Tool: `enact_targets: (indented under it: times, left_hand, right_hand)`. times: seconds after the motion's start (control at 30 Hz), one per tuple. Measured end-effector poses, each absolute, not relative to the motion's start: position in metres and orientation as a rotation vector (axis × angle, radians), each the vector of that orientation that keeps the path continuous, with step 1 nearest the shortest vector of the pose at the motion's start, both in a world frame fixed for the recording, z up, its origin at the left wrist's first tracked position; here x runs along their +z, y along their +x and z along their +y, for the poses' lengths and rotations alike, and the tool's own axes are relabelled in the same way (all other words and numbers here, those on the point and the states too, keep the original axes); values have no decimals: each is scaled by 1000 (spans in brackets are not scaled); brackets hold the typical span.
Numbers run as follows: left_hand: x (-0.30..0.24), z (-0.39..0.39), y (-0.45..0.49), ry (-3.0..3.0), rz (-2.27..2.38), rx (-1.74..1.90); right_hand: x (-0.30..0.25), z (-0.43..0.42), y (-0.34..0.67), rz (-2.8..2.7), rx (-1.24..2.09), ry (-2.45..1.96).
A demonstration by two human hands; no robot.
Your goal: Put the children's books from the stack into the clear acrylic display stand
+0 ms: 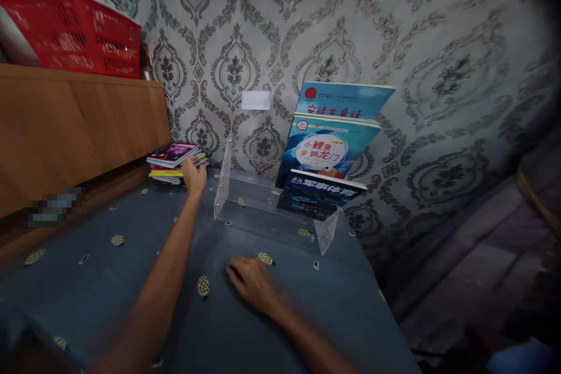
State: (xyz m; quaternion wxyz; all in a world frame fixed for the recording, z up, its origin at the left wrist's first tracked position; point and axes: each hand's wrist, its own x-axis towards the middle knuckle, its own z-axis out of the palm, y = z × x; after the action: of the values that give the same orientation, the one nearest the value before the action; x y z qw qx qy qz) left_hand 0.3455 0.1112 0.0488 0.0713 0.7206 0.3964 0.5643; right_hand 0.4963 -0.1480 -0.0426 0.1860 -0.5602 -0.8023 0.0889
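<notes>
At the back left of the table lies a stack of books [169, 156], the top one with a purple and dark cover. My left hand [195, 177] is at the right edge of this stack, its fingers closed on the edge of a book near the top. My right hand [251, 280] rests on the tablecloth in a loose curl, with nothing visible in it. Beyond it stands a clear acrylic book rack [222, 184]. In the rack's right part, a dark blue book [318, 194], a light blue book [284, 155] and another blue book [346, 96] lean in tiers.
A dark blue tablecloth [131, 280] with pineapple prints covers the table. To the left, a wooden cabinet [79, 128] carries a red plastic basket [74, 29]. Patterned wallpaper [236, 64] rises behind the rack, and a white switch plate [256, 100] is on it.
</notes>
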Motion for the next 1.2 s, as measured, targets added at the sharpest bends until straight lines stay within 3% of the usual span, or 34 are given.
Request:
enact_targets:
  times: [0.13, 0.27, 0.37, 1.2]
  left_hand:
    - [50, 129, 317, 2146, 1614, 1539]
    - [54, 151, 280, 2441, 1999, 862]
    - [53, 163, 259, 2474, 2058, 634]
    - [75, 192, 235, 2725, 2118, 258]
  right_hand:
    - [-41, -148, 496, -2244, 279, -1577]
    - [-41, -147, 496, -2240, 267, -1569]
    - [-44, -147, 496, -2228, 235, -1573]
    - [-41, -146, 497, -2212, 288, -1574]
